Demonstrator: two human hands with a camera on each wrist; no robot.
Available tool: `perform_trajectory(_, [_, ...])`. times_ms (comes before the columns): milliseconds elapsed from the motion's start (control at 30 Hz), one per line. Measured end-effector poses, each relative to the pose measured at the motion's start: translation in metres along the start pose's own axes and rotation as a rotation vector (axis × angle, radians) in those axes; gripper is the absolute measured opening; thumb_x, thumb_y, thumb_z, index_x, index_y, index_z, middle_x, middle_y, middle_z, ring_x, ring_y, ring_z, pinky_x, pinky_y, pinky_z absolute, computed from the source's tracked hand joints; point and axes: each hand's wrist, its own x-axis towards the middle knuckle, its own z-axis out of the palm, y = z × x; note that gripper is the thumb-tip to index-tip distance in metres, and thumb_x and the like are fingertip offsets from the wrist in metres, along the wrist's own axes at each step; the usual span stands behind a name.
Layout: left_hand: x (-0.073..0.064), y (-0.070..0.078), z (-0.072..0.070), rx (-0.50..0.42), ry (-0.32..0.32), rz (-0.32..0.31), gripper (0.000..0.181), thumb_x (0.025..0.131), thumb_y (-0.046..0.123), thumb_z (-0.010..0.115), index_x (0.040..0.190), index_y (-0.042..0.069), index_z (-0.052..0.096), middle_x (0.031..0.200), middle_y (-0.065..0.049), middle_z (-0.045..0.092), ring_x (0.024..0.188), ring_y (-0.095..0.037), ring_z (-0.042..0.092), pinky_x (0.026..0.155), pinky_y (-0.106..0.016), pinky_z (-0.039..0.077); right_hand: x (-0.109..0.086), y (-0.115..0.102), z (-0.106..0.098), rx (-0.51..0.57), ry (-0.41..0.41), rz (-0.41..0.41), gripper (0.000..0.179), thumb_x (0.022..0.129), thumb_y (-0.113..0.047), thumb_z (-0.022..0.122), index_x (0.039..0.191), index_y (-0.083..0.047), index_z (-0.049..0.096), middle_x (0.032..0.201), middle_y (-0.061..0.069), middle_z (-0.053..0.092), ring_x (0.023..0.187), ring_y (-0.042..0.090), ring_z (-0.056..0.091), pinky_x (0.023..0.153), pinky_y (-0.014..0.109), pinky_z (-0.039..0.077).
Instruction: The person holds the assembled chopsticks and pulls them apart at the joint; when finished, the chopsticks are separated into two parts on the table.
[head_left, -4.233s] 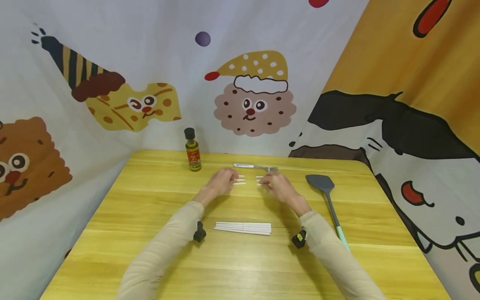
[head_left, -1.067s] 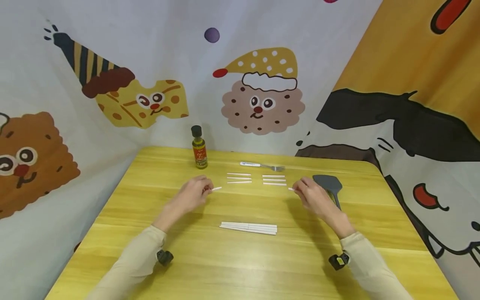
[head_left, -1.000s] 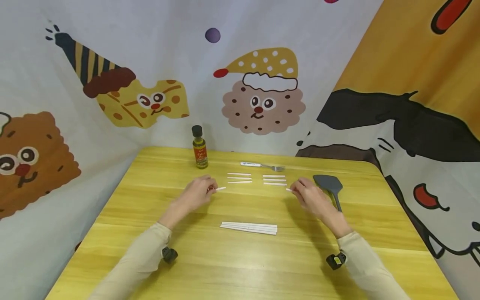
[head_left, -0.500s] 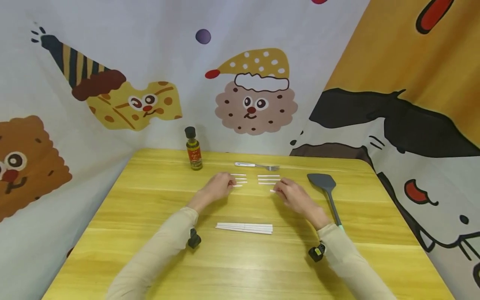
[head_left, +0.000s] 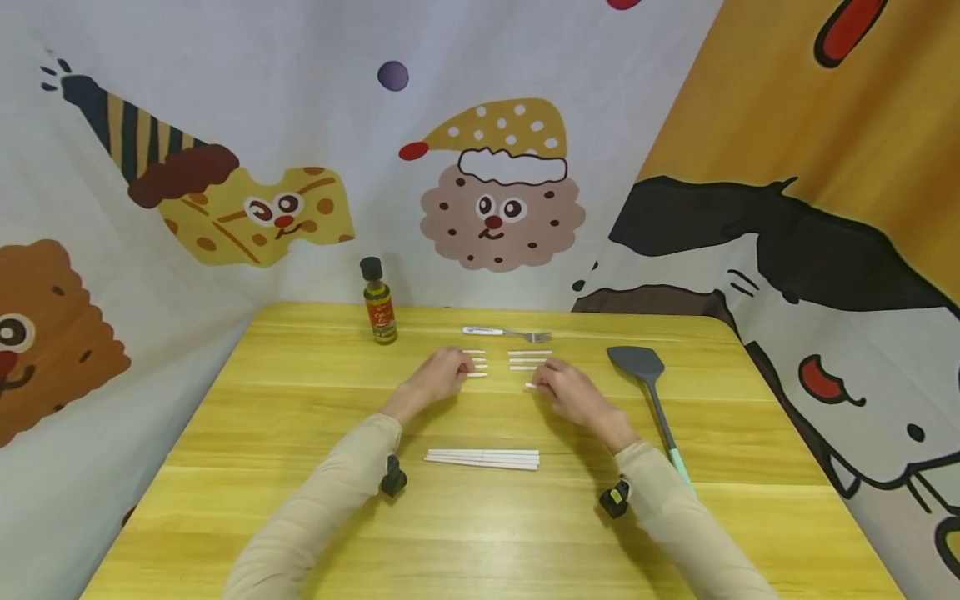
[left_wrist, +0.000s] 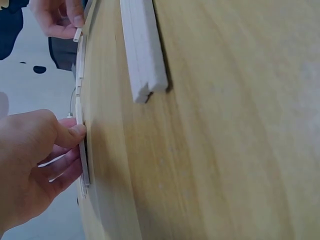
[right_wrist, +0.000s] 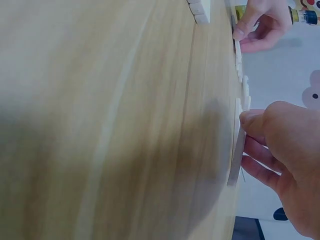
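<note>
My left hand [head_left: 441,375] pinches a thin white stick [head_left: 477,375] between thumb and fingers, at the near end of a short row of similar sticks [head_left: 480,352] that it partly hides. Opposite, my right hand [head_left: 573,390] holds another white stick [head_left: 531,385] just nearer than a second row of white sticks [head_left: 530,353]. In the left wrist view, the held stick [left_wrist: 84,162] lies along the fingertips, close to the tabletop. The right wrist view has its stick [right_wrist: 236,160] low over the table too, under the thumb and fingers.
Several longer white sticks [head_left: 482,459] lie bundled nearer on the wooden table [head_left: 480,533]. Behind the rows is a fork [head_left: 502,332], with a dark-capped bottle [head_left: 381,312] to its left. A grey spatula [head_left: 656,400] with a green handle lies at right.
From about a second ago, both hands have come inward with their sticks, to the near ends of the two rows. The bundle, fork, bottle and spatula stay put; the head view shifts slightly.
</note>
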Motion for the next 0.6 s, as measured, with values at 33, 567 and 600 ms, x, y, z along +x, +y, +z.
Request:
perform_trajectory(33, [0.001, 0.000, 0.001, 0.006, 0.003, 0.003, 0.018, 0.090, -0.008, 0.064, 0.099, 0.004, 0.075, 0.098, -0.009, 0.071, 0.093, -0.022, 0.065, 0.085, -0.032, 0.058, 0.000, 0.000, 0.001, 0.003, 0.000, 0.000, 0.004, 0.091, -0.002, 0.072, 0.093, -0.005, 0.072, 0.092, 0.006, 0.065, 0.080, 0.017, 0.062, 0.070, 0.033, 0.058])
perform_trajectory(567, [0.003, 0.000, 0.002, 0.013, 0.007, 0.021, 0.017, 0.091, -0.007, 0.066, 0.097, 0.005, 0.075, 0.094, -0.008, 0.069, 0.089, -0.020, 0.064, 0.082, -0.031, 0.058, 0.019, 0.008, 0.013, -0.002, -0.014, 0.024, 0.008, 0.091, -0.002, 0.071, 0.098, -0.004, 0.075, 0.100, 0.009, 0.073, 0.093, 0.025, 0.070, 0.082, 0.036, 0.061])
perform_trajectory(600, [0.003, -0.001, 0.003, 0.015, 0.009, 0.023, 0.017, 0.091, -0.007, 0.066, 0.096, 0.006, 0.075, 0.094, -0.008, 0.070, 0.090, -0.020, 0.064, 0.082, -0.031, 0.058, 0.020, 0.008, 0.014, -0.001, -0.018, 0.030, 0.008, 0.092, -0.002, 0.071, 0.098, -0.004, 0.075, 0.100, 0.009, 0.073, 0.093, 0.025, 0.070, 0.081, 0.036, 0.061])
